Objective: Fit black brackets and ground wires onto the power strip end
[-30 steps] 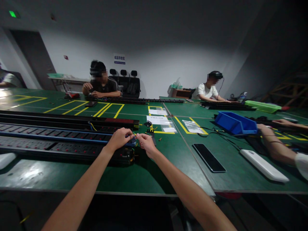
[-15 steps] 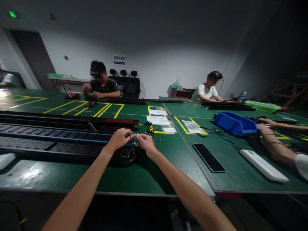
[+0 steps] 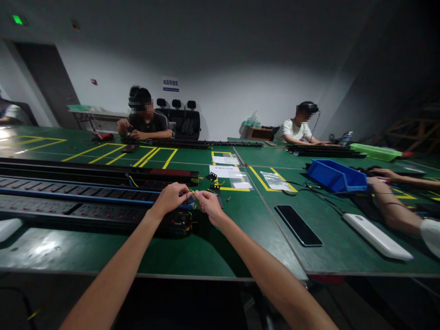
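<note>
My left hand [image 3: 171,199] is closed in a pinch over the right end of a blue-edged power strip [image 3: 103,191]. Between its fingertips and those of my right hand [image 3: 209,205] runs a short yellow-green wire [image 3: 192,192]; both hands pinch it, and its far tip is hidden by the fingers. A second black power strip [image 3: 113,215] lies nearer to me, its open end showing below my hands. Behind my right hand are small black brackets [image 3: 213,179] with yellow wire beside them.
To the right lie a dark-screened phone [image 3: 298,225], a white power bank [image 3: 376,236] with cables, and a blue bin [image 3: 335,176]. A co-worker's arm [image 3: 392,204] reaches in there. Paper sheets [image 3: 227,172] lie ahead on the green table [image 3: 240,247]. Two people sit opposite.
My hands stay almost in place at the wire, with only a very slight shift of the fingers. At the right, the co-worker's hands have moved a little.
</note>
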Available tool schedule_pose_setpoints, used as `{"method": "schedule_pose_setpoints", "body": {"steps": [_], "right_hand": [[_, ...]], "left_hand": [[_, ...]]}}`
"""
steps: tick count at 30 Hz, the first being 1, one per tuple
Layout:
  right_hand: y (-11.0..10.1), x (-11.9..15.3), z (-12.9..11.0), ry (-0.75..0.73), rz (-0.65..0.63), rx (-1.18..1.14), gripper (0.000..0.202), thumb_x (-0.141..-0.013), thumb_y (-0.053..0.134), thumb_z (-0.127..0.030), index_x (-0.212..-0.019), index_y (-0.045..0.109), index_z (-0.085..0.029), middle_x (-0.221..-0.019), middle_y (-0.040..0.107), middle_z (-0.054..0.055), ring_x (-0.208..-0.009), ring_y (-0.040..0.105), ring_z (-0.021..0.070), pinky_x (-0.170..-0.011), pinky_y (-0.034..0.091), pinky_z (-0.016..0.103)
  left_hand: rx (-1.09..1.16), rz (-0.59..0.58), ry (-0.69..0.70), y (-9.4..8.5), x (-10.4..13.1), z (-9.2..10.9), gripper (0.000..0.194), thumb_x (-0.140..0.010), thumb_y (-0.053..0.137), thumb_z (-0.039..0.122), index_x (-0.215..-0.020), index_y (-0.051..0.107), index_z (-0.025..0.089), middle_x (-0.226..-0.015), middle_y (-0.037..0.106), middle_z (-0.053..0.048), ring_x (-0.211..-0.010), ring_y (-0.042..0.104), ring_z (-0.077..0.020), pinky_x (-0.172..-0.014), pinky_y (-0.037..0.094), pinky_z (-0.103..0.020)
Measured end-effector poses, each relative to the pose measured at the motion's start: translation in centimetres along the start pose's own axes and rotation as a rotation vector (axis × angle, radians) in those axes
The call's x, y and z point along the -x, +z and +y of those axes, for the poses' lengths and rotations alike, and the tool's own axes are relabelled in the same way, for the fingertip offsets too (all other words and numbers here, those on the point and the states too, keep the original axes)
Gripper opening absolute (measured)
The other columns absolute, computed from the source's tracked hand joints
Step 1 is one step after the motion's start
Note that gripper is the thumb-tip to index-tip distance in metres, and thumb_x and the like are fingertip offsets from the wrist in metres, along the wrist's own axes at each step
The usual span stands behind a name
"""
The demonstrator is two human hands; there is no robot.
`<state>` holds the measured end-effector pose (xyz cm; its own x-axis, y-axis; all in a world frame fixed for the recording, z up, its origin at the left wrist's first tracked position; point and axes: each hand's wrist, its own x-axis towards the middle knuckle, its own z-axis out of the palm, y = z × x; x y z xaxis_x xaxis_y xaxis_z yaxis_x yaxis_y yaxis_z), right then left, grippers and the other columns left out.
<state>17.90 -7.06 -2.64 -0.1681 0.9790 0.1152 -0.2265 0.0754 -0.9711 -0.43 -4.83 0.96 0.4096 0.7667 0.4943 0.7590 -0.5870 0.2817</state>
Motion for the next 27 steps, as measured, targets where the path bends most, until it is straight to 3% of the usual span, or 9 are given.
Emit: {"method": "schedule_pose_setpoints", "body": {"steps": [27], "right_hand": [[-0.07,0.00,-0.04,-0.003,0.001,0.003,0.052,-0.068,0.074,-0.069,-0.070,0.061,-0.019,-0.050,0.035,-0.008,-0.044,0.027,0.0067,-0.041,0.016,0.022]], "left_hand": [[-0.001,-0.001,-0.008,0.15,0.02,-0.11,0.017,-0.089,0.064,0.037,-0.085,0.072,0.022,-0.080,0.069,-0.004,-0.077,0.062,-0.0188,-0.068,0.043,-0.028]]}}
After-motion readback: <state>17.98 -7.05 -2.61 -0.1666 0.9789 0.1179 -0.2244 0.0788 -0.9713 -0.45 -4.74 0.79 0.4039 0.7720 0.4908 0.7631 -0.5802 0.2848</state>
